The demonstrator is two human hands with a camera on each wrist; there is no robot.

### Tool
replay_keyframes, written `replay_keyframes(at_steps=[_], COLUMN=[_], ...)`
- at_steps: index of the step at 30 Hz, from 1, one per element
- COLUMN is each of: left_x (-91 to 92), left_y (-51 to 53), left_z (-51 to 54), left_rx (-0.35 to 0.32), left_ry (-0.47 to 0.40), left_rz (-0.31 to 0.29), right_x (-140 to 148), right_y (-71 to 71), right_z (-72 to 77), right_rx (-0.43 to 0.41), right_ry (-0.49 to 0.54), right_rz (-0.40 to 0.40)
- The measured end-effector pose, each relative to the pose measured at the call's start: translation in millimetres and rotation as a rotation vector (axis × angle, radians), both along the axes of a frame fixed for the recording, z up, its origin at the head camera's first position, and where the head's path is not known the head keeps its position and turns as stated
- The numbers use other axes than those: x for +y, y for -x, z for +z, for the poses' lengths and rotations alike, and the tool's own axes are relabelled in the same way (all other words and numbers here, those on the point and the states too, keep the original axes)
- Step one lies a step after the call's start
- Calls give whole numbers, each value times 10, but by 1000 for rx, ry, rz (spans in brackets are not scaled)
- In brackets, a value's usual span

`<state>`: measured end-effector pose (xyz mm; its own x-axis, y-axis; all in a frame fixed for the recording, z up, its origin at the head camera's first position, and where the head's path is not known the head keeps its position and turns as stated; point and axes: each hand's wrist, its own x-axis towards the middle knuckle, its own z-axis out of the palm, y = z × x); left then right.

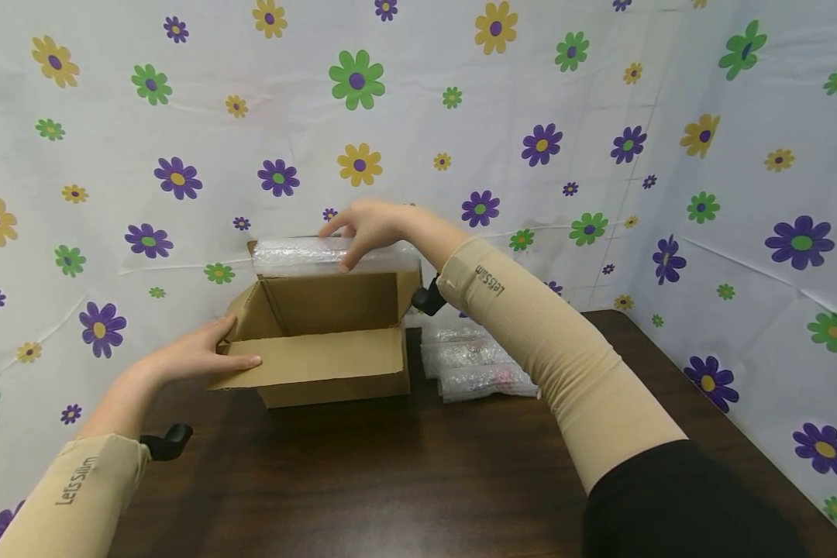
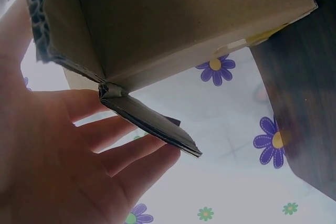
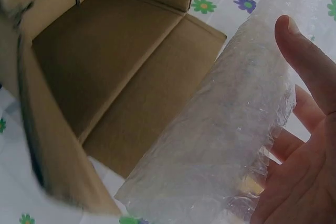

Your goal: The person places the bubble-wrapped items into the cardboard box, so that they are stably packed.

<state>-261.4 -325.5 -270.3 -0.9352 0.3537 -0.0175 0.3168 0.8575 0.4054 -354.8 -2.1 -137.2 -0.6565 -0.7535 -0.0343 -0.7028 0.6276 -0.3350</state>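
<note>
Bubble-wrap bundle [image 1: 293,257] held at the far edge of an open box [image 1: 338,389]

The bundle lies crosswise along the far side of the cardboard box, outside the hollow, and the right hand [image 1: 373,225] pinches it between thumb and fingers. The left hand [image 1: 198,353] grips the box's near left corner, thumb over the front flap [image 1: 328,360] and fingers behind the cardboard. Box and packets [image 1: 481,364] of the same wrap rest on the dark counter [image 1: 363,480], the packets just right of the box.

The bundle looks light and soft-skinned; what sits inside is hidden by the wrap, so any weight or fragility in its core is a guess. The plastic is shiny and probably a little slippery, likely to give under a hard squeeze. A broad, gentle pinch across the middle should balance it best — loose edges show near the fingers in the right wrist view, and a hold on those alone could let the wrap unroll.

The box should be light too, its walls fairly stiff but its flaps bendy at the folds — a corner with a solid wall behind it makes the steadier hold.
</note>
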Motion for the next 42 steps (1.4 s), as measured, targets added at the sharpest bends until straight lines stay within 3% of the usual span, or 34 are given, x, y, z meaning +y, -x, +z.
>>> replay_keyframes(at_steps=[9,25,33,42], left_x=[-9,-9,-11,2], left_y=[-12,-12,-16,-42], left_z=[-29,-2,-19,-15], left_rx=[3,-6,6,9], left_ry=[1,-2,11,7], left_rz=[2,21,25,36], right_x=[-219,-401,-529,-561], right_y=[33,217,246,266], right_z=[-138,-417,-567,-618], right_rx=[-21,-54,-26,-4], right_ry=[4,64,24,-34], right_rz=[6,-24,-54,-95])
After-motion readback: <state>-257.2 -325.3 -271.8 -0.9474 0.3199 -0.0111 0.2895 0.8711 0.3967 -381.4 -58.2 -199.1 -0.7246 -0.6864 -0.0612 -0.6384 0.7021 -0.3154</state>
